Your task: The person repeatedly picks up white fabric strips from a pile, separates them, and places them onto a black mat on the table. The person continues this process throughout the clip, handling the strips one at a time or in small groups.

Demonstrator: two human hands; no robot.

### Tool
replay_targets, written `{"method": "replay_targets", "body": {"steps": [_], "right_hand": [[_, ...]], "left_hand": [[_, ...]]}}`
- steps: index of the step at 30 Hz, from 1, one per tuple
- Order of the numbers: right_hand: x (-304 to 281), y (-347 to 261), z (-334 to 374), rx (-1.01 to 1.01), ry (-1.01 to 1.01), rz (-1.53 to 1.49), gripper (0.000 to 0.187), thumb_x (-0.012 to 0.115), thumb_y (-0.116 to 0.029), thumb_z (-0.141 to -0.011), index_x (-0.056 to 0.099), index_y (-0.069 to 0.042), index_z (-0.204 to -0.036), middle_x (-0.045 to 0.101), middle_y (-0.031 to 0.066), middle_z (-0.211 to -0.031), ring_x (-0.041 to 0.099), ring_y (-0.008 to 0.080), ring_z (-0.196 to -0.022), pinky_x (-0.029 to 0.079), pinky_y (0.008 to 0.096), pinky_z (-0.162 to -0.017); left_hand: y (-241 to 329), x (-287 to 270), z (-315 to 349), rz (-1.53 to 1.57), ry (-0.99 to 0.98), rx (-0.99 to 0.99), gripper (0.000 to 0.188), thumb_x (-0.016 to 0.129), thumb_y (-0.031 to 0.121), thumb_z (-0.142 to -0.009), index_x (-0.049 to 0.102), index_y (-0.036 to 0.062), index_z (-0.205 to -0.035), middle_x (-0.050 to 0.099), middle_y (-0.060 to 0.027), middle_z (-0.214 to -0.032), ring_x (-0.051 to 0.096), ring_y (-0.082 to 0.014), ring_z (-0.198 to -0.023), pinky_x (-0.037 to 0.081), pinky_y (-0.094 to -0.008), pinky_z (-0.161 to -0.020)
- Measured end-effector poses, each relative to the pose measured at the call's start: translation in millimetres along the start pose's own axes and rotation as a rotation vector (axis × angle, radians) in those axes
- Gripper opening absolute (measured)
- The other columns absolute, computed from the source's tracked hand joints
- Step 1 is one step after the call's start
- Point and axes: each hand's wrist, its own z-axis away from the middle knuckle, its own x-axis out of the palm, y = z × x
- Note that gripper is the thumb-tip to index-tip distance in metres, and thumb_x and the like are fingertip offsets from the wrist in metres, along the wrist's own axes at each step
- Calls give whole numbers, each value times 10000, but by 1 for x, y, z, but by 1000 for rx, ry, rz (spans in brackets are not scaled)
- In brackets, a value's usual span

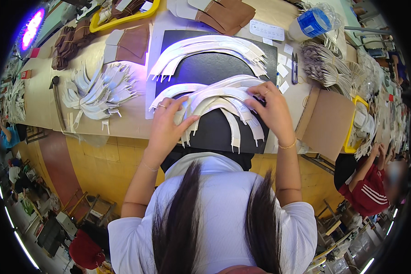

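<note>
My left hand (168, 124) pinches the left part of a curved white strip (210, 97), its thumb and forefinger on either side. My right hand (274, 109) holds the same arched piece on its right side, fingers bent over the edge. Under it lie more curved strips, crossing one another on a black board (192, 68), with their narrow ends pointing toward me. Farther back on the board rests a neat stack of arched white strips (214, 44). The fingertips partly cover the strip edges.
At left lies a loose pile of white strips (100, 89) beside a hammer (57, 98). Brown pieces (226, 16) and a yellow tray (123, 23) sit at the back. Small scissors (294, 68), a bottle with a blue label (313, 23) and bundled strips (326, 66) are at right. A co-worker in red (365, 189) works there.
</note>
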Motion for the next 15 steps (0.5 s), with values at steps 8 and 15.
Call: {"method": "replay_targets", "body": {"steps": [8,15], "right_hand": [[8,-11,2,19,4,156,346,815,-102,-752,653,-3,-1041,610,112,-950,592,261,-925,495,358,-864],[12,-5,8,38,41,90,259,791,-75,-784,622,-1,-965,600,106,-939,606,254,-875,508,347,-831]], "left_hand": [[4,11,7,43,11,70,320,787,126,-810,625,23,-1066,618,-115,-977,594,-276,-923,478,-379,-850],[-2,12,13,268,-34,-129,355,801,104,-816,607,19,-1101,662,-137,-882,642,-233,-764,513,-328,-694]]}}
